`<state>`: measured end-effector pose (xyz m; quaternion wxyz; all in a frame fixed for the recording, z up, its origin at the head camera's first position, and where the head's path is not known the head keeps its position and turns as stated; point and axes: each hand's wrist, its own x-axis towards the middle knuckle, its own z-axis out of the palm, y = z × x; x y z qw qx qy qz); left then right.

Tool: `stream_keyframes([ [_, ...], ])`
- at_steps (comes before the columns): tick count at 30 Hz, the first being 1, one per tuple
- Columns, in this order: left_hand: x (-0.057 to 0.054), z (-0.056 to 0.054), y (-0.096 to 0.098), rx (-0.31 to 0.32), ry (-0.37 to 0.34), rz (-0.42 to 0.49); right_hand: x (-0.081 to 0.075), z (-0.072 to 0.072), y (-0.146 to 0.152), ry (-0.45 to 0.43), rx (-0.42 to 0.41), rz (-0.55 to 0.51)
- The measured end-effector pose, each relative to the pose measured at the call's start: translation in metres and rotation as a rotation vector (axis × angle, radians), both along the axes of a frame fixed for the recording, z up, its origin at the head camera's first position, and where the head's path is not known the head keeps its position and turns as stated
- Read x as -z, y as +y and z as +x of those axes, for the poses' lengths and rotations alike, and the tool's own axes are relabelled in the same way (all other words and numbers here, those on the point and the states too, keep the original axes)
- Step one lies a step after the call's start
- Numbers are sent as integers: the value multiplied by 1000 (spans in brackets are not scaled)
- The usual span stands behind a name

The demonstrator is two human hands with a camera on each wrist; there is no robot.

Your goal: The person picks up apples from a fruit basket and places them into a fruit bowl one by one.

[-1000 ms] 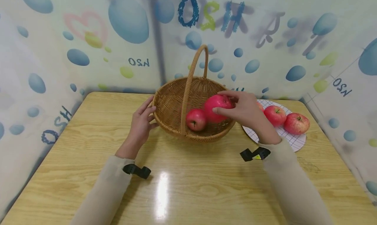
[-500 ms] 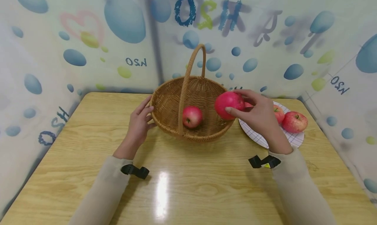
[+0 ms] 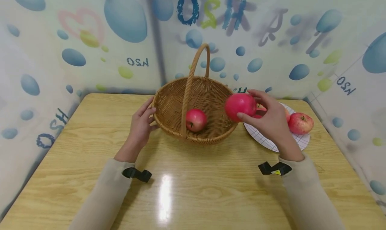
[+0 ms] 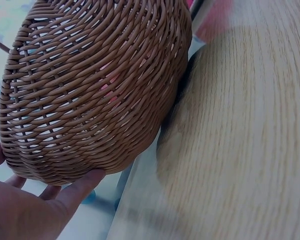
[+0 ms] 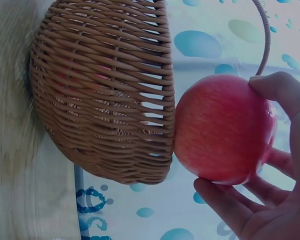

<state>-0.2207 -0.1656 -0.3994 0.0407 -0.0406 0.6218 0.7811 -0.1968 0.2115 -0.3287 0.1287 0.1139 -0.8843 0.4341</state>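
Fingertips and thumb of the right hand (image 3: 272,118) pinch a large red apple (image 3: 240,106) from opposite sides, the thumb on the near side and the fingers on the far side. This apple sits at the ends of the digits, away from the palm, with a gap between fruit and palm; most of its surface faces out of the grip, toward the wicker basket (image 3: 169,104).

From the head it overlaps the basket's right rim; the right wrist view puts it just above rim level, close against the edge, and whether the 2 touch cannot be told.

On the basket's other side, the left hand (image 3: 140,126) rests with spread fingers on the rim and outer wall, clasping nothing.

Inside the basket, 1 smaller apple (image 3: 196,120) lies near the foot of the arched handle (image 3: 187,89), well apart from the right hand.

Behind and beside that hand is a plate (image 3: 257,133) with a grid pattern. At its right side lies a red-and-yellow apple (image 3: 301,123); more fruit there is partly hidden by the hand. Basket and plate both stand on a wooden table (image 3: 205,183).
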Motion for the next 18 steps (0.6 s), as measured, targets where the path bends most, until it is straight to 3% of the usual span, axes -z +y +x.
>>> stream_keyframes([
  [5,1,0,0,5,7,0,1,5,5,27,-7,26],
  [11,0,1,1,7,7,9,2,11,13,-12,11,20],
  [18,-3,2,1,4,-5,11,6,15,22,6,-30,55],
])
